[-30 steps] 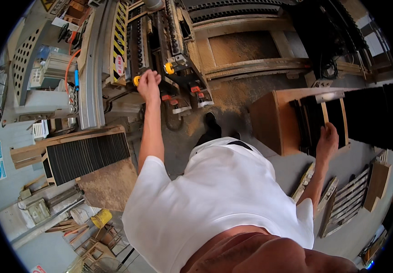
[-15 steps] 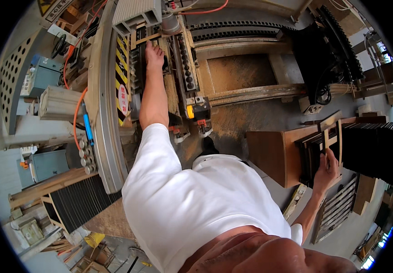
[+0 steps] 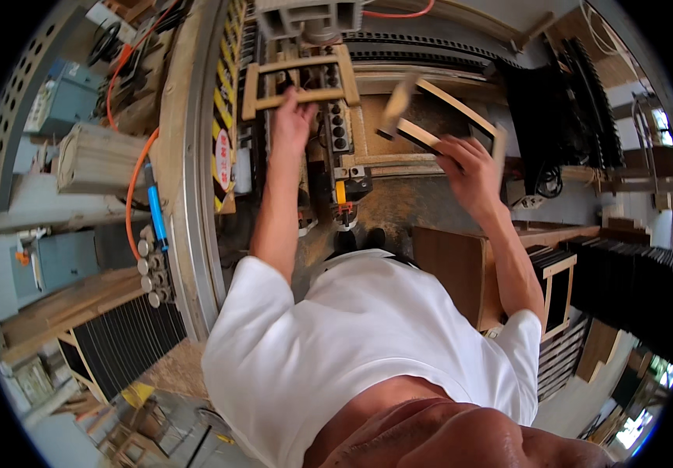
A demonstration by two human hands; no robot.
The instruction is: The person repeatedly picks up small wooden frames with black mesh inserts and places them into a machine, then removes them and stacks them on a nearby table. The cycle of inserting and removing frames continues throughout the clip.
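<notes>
My left hand (image 3: 293, 123) is closed on the near rail of a pale wooden frame (image 3: 347, 76), which is above the machine bed (image 3: 340, 129). This frame is four-sided with an open middle. Off to the right, my right hand (image 3: 471, 170) grips a second wooden frame (image 3: 455, 104), pale on its edges and black on some faces. That frame is tilted in the air beside the machine and partly blurred by motion. My right fingers wrap its near rail, and the thumb is partly hidden.
A grey machine head (image 3: 309, 17) hangs just beyond the left frame. Yellow-black striped guarding (image 3: 227, 86) runs along the left. Near my right elbow stand a brown wooden box (image 3: 449, 269) and stacked dark frames (image 3: 559, 288). More black frames (image 3: 130, 347) lie at lower left.
My right hand has come up from the stack at the right, carrying a frame toward the machine. The frame in my left hand has come nearer, out from beside the machine head.
</notes>
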